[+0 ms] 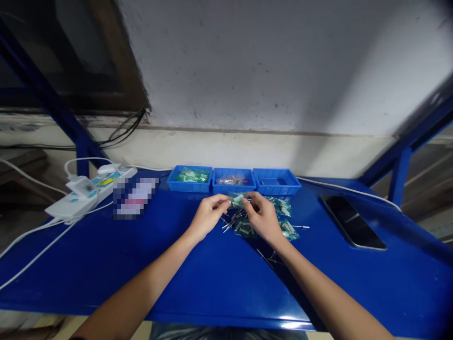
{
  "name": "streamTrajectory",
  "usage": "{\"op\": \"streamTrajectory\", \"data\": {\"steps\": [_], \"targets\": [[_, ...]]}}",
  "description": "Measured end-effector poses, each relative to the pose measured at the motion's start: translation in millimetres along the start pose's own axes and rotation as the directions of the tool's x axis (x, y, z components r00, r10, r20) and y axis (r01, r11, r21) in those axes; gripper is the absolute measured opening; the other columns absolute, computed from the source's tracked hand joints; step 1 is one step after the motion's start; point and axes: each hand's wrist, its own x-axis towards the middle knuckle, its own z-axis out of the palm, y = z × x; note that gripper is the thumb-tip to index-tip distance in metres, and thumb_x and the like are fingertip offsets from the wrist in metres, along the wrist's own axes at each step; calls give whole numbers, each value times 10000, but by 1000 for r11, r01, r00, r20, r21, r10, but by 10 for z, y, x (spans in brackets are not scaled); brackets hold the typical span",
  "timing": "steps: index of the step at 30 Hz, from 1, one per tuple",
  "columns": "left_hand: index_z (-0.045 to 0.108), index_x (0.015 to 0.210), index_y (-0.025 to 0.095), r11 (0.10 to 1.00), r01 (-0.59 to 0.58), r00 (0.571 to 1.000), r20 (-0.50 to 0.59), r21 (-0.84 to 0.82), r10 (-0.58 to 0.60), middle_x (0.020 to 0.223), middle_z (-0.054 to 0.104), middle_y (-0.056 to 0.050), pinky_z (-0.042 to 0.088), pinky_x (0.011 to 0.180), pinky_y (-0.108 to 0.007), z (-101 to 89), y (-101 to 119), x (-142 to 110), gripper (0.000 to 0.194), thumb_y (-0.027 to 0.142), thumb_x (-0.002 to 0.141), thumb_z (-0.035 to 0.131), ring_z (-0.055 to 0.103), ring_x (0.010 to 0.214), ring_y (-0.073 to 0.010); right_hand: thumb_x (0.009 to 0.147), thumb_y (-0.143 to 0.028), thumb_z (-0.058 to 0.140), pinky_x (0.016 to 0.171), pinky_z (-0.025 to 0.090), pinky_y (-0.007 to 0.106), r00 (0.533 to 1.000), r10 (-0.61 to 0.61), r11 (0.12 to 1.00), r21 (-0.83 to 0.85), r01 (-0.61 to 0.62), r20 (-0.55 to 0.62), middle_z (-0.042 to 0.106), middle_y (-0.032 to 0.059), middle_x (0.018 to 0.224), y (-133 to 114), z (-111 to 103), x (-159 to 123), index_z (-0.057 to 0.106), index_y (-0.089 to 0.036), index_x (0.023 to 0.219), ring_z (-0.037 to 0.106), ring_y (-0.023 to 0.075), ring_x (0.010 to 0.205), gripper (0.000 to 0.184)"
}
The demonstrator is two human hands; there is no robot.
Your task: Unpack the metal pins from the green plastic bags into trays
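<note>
Stretching sideways, green packet (236, 200) between hands (207, 216) (264, 218)

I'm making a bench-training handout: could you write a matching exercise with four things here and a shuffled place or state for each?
1. Smartphone
2. Power strip
3. Small plastic packet
4. Leftmost blue tray

A. Pinched between left hand and right hand
B. Holds green packets
C. Right part of blue table
D. Left part, with cables

Pairs: 1-C, 2-D, 3-A, 4-B
</note>
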Motion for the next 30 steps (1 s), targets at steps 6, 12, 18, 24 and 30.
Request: {"op": "streamTrajectory", "data": {"steps": [6,12,18,24,30], "targets": [[708,834,169,966,-170,982,-46,196,182,800,637,-42,449,661,-274,-26,-32,6,176,287,796,584,570,702,-146,795,-374,570,522,426,249,994,113,918,383,-107,6,586,-15,573,-53,-14,-13,566,-182,762,543,130,520,194],[710,976,199,951,-242,967,-27,192,252,841,646,-49,479,659,-275,-81,-26,15,225,272,819,567,589,689,-141,787,-412,572,623,530,319,992,121,821,559,-115,27,641,22,640,-136,17,-52,579,-189,684,638,189,674,246],[711,964,225,868,-400,903,-34,294,428,987,658,-60,473,837,-314,-44,8,-40,242,176,831,514,602,941,-180,753,-352,575,642,515,297,996,87,847,528,-59,-28,598,-2,679,-134,7,-75,588,-183,687,576,145,649,182],[712,828,209,816,-470,862,-22,336,506,877,677,-47,473,832,-319,-53,74,-83,269,114,820,460,615,876,-175,719,-296,616,580,469,278,987,137,872,483,-80,-84,623,-19,655,-94,99,-56,527,-173,1129,559,127,567,437],[693,767,168,918,-317,932,-97,239,348,806,620,-52,438,661,-274,-87,69,-48,211,292,828,534,572,750,-164,763,-274,580,790,489,384,986,-27,946,316,78,-163,698,64,819,-47,62,-34,623,-178,788,644,204,812,108]]}}
